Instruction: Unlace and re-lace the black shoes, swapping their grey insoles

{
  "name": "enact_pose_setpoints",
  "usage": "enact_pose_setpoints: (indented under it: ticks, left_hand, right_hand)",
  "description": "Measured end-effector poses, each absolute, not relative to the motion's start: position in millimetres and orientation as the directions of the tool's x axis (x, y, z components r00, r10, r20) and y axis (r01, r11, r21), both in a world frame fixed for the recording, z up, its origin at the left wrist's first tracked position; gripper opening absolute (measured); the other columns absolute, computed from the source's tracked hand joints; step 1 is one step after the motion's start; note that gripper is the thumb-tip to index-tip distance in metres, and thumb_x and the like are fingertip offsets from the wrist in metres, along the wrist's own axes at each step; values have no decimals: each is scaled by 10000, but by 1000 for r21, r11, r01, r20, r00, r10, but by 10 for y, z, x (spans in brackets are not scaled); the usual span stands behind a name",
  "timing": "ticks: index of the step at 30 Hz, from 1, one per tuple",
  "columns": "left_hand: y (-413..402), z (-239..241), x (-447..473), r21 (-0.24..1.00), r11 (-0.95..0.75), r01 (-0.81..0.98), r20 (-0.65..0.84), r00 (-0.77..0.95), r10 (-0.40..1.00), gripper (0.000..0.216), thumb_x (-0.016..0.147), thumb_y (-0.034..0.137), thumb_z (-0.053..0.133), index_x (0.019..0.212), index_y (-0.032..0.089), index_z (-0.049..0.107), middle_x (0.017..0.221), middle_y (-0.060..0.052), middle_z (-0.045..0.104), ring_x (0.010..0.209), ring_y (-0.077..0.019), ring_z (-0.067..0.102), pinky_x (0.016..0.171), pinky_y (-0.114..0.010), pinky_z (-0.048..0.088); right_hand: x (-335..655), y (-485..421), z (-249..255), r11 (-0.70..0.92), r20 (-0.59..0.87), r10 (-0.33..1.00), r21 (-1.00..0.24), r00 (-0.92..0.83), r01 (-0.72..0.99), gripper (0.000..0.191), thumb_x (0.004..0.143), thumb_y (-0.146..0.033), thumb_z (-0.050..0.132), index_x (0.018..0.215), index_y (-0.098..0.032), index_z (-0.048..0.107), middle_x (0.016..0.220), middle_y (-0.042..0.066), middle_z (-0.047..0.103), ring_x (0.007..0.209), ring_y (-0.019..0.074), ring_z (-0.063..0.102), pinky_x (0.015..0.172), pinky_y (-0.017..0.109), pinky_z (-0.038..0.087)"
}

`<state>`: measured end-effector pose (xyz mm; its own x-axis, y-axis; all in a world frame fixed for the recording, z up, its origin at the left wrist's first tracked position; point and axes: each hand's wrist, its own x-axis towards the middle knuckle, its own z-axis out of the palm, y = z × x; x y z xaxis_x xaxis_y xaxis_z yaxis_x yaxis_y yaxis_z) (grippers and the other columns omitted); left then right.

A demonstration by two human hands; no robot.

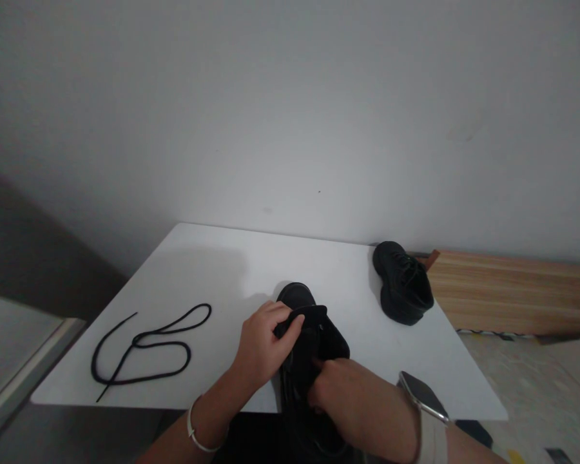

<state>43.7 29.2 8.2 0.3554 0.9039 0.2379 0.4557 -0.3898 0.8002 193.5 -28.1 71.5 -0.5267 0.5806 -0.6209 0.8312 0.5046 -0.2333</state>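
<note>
A black shoe (pixel 297 380) without a lace in view lies at the table's front edge, its toe pointing away from me and its heel end reaching past the edge. My left hand (pixel 269 338) is closed on the shoe's tongue, thumb on the near side, fingers behind it. My right hand (pixel 336 390) reaches into the shoe's opening with curled fingers; the fingertips and anything in them are hidden. To the left, a loose black shoelace (pixel 149 378) lies in loops on the white table (pixel 212 258).
A second black shoe (pixel 402 283), laced, stands at the table's back right edge. Behind the table rises a grey wall (pixel 290 116). Wood-grain boards (pixel 507 290) lie to the right, beyond the table. A pale ledge (pixel 24 348) is at the far left.
</note>
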Motion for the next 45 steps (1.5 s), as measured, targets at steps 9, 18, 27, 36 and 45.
enact_pose_setpoints:
  ticks: [9,18,27,36,45]
  left_hand:
    - [168,192,259,841,-415,348,212,495,843,186,940,280,587,1071,219,705,1145,-105,702,1109,-258,644,995,-433,525]
    - [-144,73,101,704,-592,392,244,650,720,590,893,99,540,1429,321,434,1594,-100,327,1477,-313,339,1162,-554,411]
    - [-78,7,109,685,-610,399,292,617,731,412,853,27,506,1171,269,607,1578,-88,340,1465,-295,342,1176,-515,382]
    - [48,-57,-365,619,-555,556,349,438,829,378,990,272,505,1368,283,484,1406,-112,537,1312,-255,523,1102,-428,464]
    - [342,-210,-2021,287,225,931,118,-268,956,569,844,608,490,1136,125,559,1118,-218,641,1120,-442,592,987,-541,467]
  right_hand:
    - [2260,-436,810,318,14,916,-637,-402,702,261,994,-157,472,1034,-216,724,991,55,766,961,177,710,867,280,545]
    - [2364,-581,301,234,176,972,-752,-154,617,372,932,-123,492,1264,-276,560,1371,74,511,1316,192,495,1095,381,457]
    - [2144,-659,81,218,193,976,-806,-104,550,313,923,-75,362,1085,-254,560,1387,78,326,1296,219,447,1077,446,441]
    - [2253,-575,35,296,256,954,-715,-157,633,330,978,-138,394,1238,-279,541,1413,93,357,1322,215,459,1075,400,468]
    - [2410,-653,107,381,274,924,-620,-267,685,358,996,-182,464,1333,-299,493,1492,87,361,1365,187,465,1046,304,509]
